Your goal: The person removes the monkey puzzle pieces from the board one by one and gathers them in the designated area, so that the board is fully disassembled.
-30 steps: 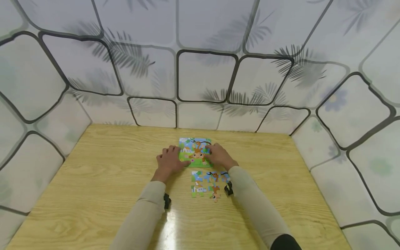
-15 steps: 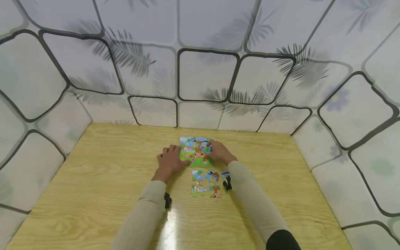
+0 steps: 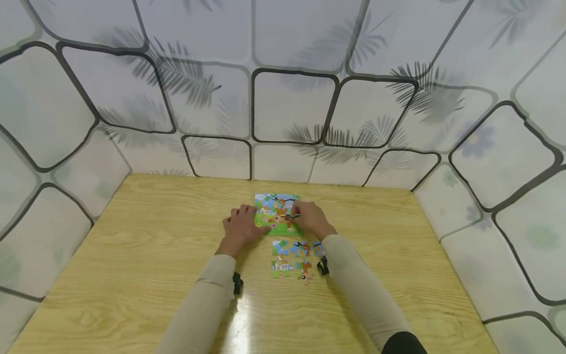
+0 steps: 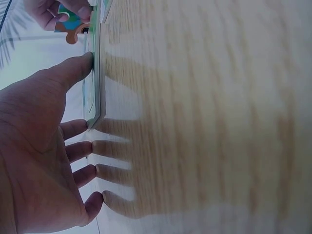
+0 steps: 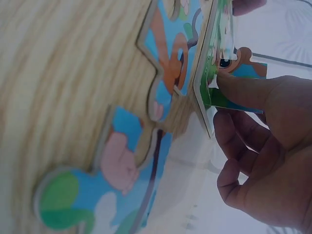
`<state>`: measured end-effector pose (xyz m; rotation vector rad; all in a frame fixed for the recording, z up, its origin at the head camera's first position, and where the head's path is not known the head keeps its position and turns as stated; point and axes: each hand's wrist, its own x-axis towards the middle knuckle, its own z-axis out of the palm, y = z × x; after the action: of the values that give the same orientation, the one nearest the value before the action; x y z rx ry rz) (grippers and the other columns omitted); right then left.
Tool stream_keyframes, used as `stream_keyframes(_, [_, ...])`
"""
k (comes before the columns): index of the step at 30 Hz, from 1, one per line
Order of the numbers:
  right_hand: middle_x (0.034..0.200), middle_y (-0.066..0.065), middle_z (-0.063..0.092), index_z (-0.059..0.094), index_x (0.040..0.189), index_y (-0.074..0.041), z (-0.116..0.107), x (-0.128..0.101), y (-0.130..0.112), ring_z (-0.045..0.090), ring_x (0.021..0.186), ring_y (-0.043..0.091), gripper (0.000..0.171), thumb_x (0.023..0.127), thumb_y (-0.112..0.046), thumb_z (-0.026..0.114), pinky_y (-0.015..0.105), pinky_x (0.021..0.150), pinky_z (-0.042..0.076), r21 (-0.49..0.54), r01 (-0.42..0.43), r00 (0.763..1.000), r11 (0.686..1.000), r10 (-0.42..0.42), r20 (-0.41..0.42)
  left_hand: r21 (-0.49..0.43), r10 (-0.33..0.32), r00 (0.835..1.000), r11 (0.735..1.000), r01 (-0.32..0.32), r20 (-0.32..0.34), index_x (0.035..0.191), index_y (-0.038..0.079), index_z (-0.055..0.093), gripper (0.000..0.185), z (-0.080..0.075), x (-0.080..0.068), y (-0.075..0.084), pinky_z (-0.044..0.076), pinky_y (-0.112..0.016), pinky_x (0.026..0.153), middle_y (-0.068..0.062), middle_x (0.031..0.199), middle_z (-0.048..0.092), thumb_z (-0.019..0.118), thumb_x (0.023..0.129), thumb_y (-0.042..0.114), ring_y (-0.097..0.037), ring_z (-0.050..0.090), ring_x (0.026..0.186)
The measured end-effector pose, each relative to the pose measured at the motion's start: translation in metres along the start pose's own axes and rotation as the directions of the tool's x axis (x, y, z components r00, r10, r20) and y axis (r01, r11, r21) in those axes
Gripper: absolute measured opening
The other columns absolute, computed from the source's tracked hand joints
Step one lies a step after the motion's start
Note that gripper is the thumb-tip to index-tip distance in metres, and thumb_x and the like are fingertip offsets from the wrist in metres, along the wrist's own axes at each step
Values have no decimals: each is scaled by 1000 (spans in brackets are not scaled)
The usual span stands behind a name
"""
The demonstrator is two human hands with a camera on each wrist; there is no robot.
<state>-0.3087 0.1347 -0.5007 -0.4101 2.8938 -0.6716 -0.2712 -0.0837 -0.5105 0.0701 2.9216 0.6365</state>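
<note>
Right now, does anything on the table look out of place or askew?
Mostly tidy. The one oddity is a puzzle piece pinched in the right hand above the framed monkey puzzle, out of its slot. The left hand touches the frame's edge. The loose pieces nearer the person join only partly, with gaps.
</note>
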Motion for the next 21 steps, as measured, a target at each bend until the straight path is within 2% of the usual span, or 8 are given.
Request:
stream_keyframes(3, [108, 2, 71, 64, 91, -20, 0, -1, 2, 66, 106, 24, 8, 88, -22, 71, 43, 89, 53, 19, 14, 1000, 1000, -14, -6, -1, -8, 1000, 1000, 8, 6, 146, 18, 40, 79, 0, 0, -1, 29, -66, 105, -11, 154, 33, 60, 85, 64, -39, 30, 139])
stream_keyframes(8, [100, 2, 69, 65, 99, -20, -1, -2, 9, 64, 88, 21, 10, 93, -28, 65, 39, 77, 52, 112, 0, 1000, 994, -1, 12, 1, -9, 1000, 1000, 9, 3, 145, 18, 40, 79, 1, 0, -1, 29, -66, 105, -10, 153, 33, 60, 84, 64, -39, 30, 139])
stream_keyframes(10, [101, 2, 68, 65, 102, -20, -1, -4, 13, 63, 87, 20, 11, 95, -29, 62, 38, 74, 51, 150, -10, 1000, 989, 9, 9, 7, -10, 1000, 1000, 10, 3, 145, 18, 40, 79, 1, 0, -1, 29, -66, 105, -9, 153, 34, 60, 85, 64, -38, 30, 139])
stream_keyframes(14, [106, 2, 66, 65, 104, -19, -3, -12, 20, 62, 95, 19, 13, 96, -28, 60, 37, 76, 52, 184, -13, 1000, 983, 18, -25, 9, -10, 1000, 1000, 10, 6, 145, 17, 40, 78, 2, -1, 0, 30, -66, 104, -9, 153, 34, 60, 85, 64, -38, 30, 139])
stream_keyframes(21, [102, 4, 65, 63, 107, -16, -11, -36, 29, 62, 83, 16, 14, 97, -25, 59, 31, 67, 51, 224, 13, 999, 974, -3, -44, 0, -9, 1000, 1000, 9, 2, 146, 18, 39, 79, 3, -1, -1, 28, -66, 106, -10, 154, 32, 59, 85, 65, -39, 29, 140])
